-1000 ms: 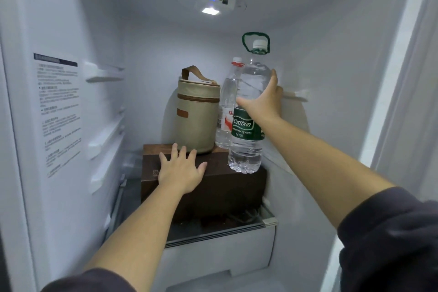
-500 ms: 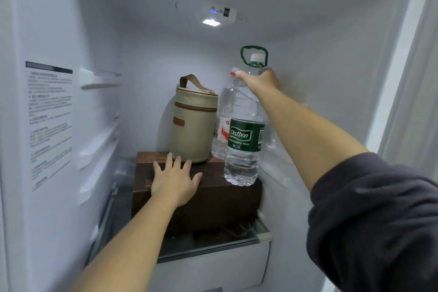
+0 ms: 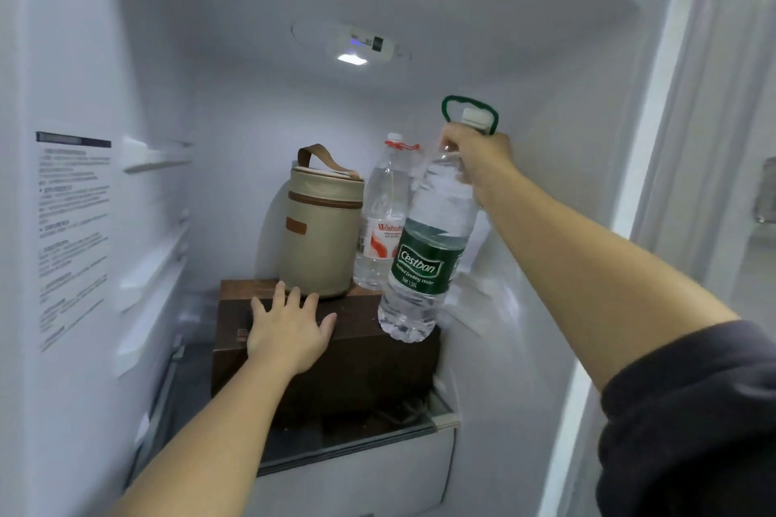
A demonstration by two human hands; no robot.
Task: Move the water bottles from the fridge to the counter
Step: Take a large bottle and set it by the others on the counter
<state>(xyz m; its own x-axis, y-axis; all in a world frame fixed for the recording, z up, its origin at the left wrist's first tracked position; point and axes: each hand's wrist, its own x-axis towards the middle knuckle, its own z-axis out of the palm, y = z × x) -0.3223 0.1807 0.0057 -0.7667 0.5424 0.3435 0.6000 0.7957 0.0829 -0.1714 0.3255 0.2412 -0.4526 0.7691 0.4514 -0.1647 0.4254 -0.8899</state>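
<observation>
Inside fridge (image 3: 546,34), w/ right hand (image 3: 478,155) clenched round neck of green-label bottle (image 3: 424,264), tilted over corner of brown box (image 3: 357,369), & left hand (image 3: 289,332) flat, fingers spread, on box top: lift clear, pull straight out, avoid clipping red-label bottle (image 3: 384,201) & beige bag (image 3: 319,231) behind.

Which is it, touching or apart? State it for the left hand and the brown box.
Touching. The head view shows the left hand lying flat on the brown box, fingers spread over its top front edge.
</observation>
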